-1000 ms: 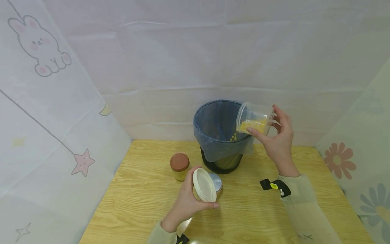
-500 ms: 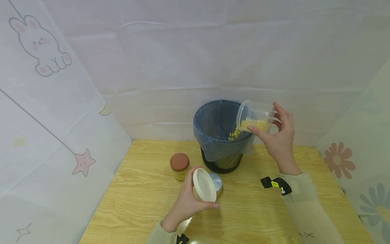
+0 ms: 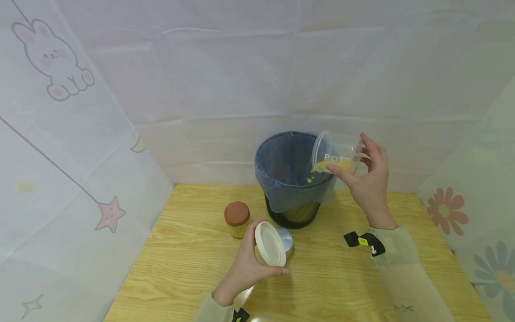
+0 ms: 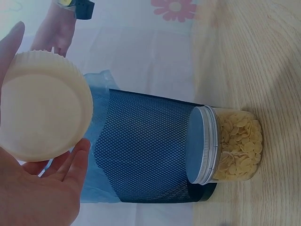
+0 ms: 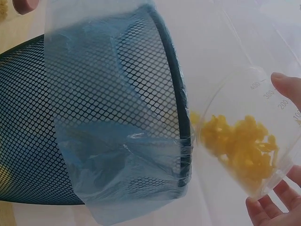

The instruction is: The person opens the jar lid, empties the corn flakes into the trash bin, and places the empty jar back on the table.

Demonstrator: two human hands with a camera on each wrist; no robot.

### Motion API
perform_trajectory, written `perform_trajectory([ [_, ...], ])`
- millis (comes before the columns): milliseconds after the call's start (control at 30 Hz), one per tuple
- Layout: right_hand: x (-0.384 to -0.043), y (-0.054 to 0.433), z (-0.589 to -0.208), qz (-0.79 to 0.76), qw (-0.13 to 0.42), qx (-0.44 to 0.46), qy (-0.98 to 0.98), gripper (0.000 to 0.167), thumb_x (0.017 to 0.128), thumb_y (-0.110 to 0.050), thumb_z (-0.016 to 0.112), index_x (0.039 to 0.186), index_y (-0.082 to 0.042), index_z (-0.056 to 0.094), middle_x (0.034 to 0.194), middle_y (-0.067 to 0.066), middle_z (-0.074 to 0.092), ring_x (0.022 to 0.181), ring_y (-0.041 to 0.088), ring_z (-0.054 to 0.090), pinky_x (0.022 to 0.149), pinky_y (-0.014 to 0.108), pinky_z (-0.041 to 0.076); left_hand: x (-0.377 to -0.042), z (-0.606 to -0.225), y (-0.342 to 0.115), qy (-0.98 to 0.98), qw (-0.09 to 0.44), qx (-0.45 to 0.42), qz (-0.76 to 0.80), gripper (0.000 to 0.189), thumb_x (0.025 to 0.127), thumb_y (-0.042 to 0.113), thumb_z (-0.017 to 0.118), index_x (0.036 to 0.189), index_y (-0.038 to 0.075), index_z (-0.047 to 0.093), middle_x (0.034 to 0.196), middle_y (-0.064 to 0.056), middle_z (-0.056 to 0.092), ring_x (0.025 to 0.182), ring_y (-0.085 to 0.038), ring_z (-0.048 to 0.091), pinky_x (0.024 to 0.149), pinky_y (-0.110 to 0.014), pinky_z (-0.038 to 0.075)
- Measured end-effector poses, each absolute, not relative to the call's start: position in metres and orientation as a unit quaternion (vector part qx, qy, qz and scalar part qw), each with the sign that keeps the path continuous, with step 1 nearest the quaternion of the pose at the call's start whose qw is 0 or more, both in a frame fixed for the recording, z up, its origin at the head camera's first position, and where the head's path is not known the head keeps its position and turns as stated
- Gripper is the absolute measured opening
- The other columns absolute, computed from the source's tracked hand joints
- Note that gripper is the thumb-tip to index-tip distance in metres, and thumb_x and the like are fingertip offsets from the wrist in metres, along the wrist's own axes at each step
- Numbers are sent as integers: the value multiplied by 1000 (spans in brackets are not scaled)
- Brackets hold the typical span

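My right hand (image 3: 368, 188) grips a clear plastic measuring cup (image 3: 342, 145) marked "POT", tipped sideways over the rim of a black mesh bin (image 3: 295, 217). Yellow pieces (image 5: 247, 148) lie along the cup's lower side, and a few fall from its mouth into the bin. A translucent blue bag (image 3: 277, 197) lines the bin and folds over its rim. In my left hand (image 3: 245, 268) a cream ribbed screw lid (image 3: 270, 244) is held by its edge, its hollow side showing in the head view. Behind that lid stands a jar with a silver lid (image 4: 207, 146), holding pale yellow flakes.
A jar with a brown lid (image 3: 237, 213) stands left of the bin on the wooden table (image 3: 181, 264). White printed cloth (image 3: 225, 89) hangs behind and at both sides.
The cup in my right hand has tilted a little more, its base rising slightly. Fewer yellow pieces are left inside, as more have dropped into the bin. My left hand stays still.
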State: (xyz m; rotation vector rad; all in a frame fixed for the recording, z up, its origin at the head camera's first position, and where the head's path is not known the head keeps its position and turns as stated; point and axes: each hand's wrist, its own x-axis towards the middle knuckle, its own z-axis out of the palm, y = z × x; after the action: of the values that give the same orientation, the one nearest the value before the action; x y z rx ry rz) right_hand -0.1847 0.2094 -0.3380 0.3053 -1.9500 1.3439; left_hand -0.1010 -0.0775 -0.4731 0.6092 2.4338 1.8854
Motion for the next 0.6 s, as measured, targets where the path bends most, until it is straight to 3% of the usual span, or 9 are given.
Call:
perform_trajectory([
  [467,-187,208,-337,553,356,105,-746,83,75,6,85,147,-5,44,147,6,45,124,24,46,101,26,38,-101,-474,-78,776,-1,201,598,112,63,36,100,151,32,33,136,3,47,117,-20,53,96,-46,46],
  [600,-188,208,-336,551,356,104,-748,84,75,7,85,148,-6,45,147,9,46,124,21,47,101,27,38,-101,-473,-78,771,5,197,605,111,62,33,101,151,33,33,136,2,48,118,-20,53,98,-47,45],
])
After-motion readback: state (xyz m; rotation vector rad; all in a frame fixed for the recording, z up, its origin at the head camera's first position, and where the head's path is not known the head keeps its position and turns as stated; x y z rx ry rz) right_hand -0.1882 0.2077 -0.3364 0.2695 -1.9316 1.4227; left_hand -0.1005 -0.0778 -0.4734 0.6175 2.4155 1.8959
